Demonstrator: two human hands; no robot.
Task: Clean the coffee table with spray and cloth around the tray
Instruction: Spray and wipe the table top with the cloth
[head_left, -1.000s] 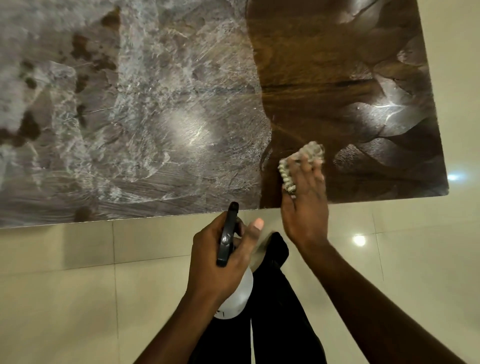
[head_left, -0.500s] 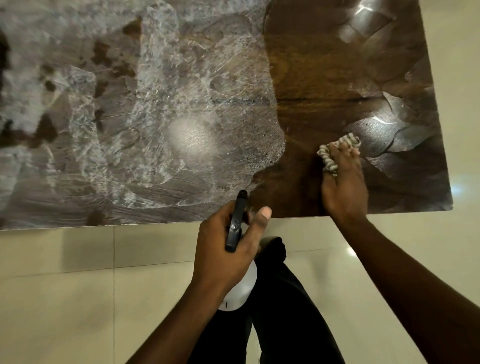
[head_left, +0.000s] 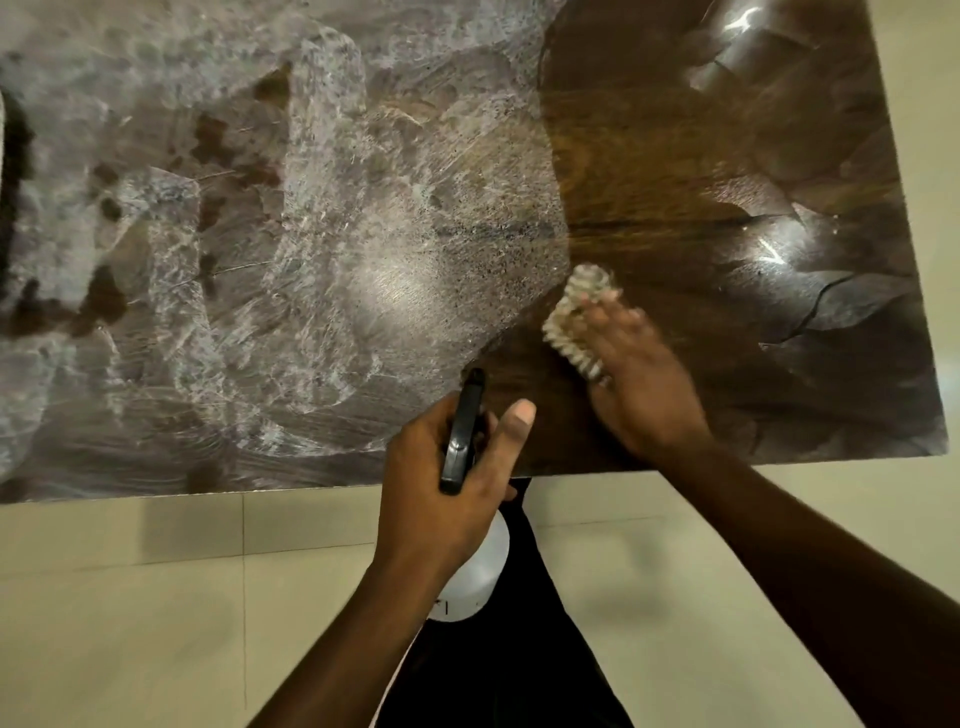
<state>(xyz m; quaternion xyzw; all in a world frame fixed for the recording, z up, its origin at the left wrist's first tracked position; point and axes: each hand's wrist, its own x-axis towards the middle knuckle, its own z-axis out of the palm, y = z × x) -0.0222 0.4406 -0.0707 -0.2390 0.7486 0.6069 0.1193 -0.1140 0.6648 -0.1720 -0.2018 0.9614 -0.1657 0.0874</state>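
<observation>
Dark wooden coffee table (head_left: 675, 156) seen from above: a whitish cleaner film (head_left: 311, 208) covers the surface to the left of both hands, and bare glossy wood lies under and beyond the right hand (head_left: 644, 384). This hand lies palm down, its blurred fingers extended over a bunched pale cloth (head_left: 571, 322) and pressing it to the tabletop. Beside it, at the table's near edge, the left hand (head_left: 441, 499) curls round the black head of a spray bottle (head_left: 462, 436), thumb raised. The bottle's white body hangs below the hand, over cream floor tiles (head_left: 130, 597).

Black trousers (head_left: 519, 675) are being worn, plain in cut, with both legs being seen from above. The forearms (head_left: 779, 545) are being shown bare, and the left hand (head_left: 441, 499) and right hand (head_left: 649, 395) are being shown uncovered.
</observation>
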